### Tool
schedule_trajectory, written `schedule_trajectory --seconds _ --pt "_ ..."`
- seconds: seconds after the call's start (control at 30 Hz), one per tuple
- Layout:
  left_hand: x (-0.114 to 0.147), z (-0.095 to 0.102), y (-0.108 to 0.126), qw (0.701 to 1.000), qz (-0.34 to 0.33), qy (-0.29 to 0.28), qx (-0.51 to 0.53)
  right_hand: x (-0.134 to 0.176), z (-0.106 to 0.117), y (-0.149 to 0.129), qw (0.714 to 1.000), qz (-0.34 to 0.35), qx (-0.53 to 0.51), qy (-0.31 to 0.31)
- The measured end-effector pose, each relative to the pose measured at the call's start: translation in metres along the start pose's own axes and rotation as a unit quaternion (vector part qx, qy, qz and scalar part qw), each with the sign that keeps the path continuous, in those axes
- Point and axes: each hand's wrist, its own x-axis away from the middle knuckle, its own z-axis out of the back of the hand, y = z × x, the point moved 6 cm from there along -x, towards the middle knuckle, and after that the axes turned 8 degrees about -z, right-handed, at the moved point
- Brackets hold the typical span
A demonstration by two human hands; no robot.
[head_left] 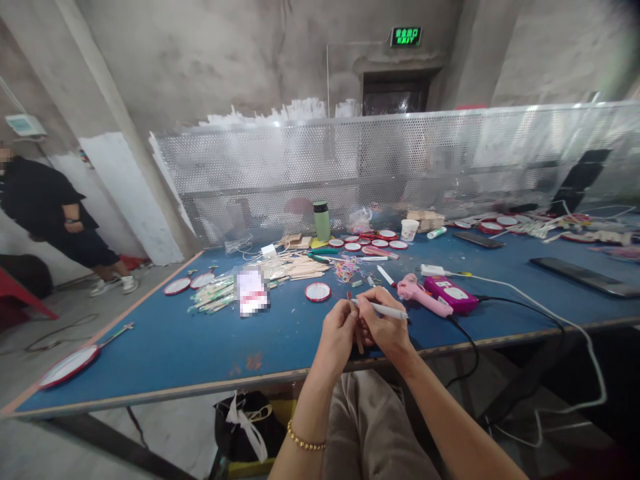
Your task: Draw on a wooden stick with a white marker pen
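My right hand (384, 321) grips a white marker pen (393, 311), its tip pointing left toward my other hand. Between the closed fingers of my left hand (340, 328) is a thin wooden stick (359, 341), held near the table's front edge. The two hands touch or nearly touch, and the pen tip is partly hidden by the fingers. Just beyond them lies a round white disc with a red rim (318, 292). A pink glue gun (424, 297) rests to the right of my right hand. Another white marker (386, 276) lies behind it.
On the blue table (200, 353) are a pile of wooden sticks (300, 267), a green bottle (321, 221), a paper cup (409, 230) and a purple box (453, 295) with cables. A red-rimmed fan (70, 367) sits at the left edge. A person (50, 207) stands far left.
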Motion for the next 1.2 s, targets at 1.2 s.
schedule_trajectory --seconds 1.2 --pt "0.0024 -0.0046 0.0041 0.999 0.034 -0.005 0.034 0.0011 0.0009 0.0027 1.0 0.0 -0.002 0.007"
